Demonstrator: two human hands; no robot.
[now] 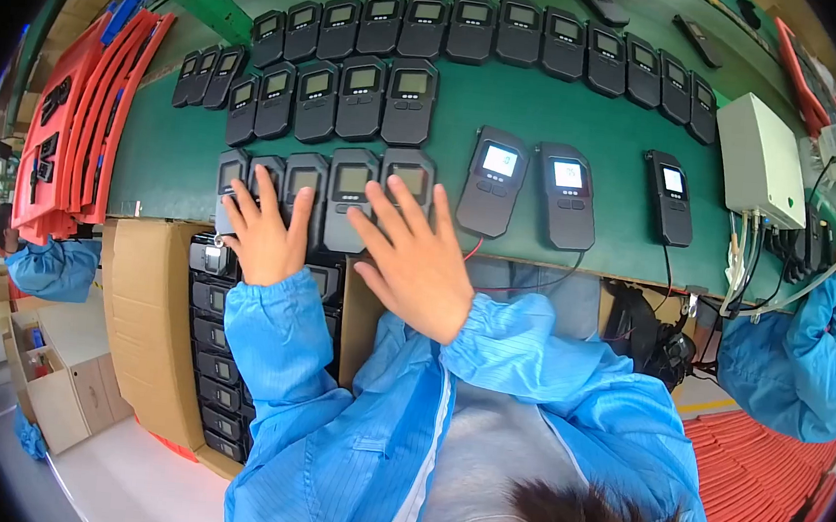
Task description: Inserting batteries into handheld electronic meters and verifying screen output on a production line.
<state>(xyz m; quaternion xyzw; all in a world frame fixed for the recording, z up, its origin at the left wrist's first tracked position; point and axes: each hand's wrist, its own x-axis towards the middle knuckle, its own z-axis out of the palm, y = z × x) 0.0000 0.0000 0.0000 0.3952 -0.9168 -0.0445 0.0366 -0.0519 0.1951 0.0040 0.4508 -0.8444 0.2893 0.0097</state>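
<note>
Black handheld meters with small screens stand in rows on the green workbench (183, 166). My left hand (269, 233) is spread, its fingertips over the left meters of the nearest row, by a meter (306, 177) near its thumb. My right hand (419, 266) is open too, fingers apart across the lower parts of a grey-screened meter (354, 178) and the one to its right. Whether the fingers press on them I cannot tell. Right of this hand lie two meters with lit screens, one (491, 183) and another (568, 195), with cables from their lower ends.
Below the bench edge an open cardboard box (149, 322) holds several black meters (220, 368). A third lit meter (670, 199) lies near a white box (763, 157) with cables. Red trays (77, 122) stand at the left. Co-workers' blue sleeves show at the left (54, 269) and right (792, 358).
</note>
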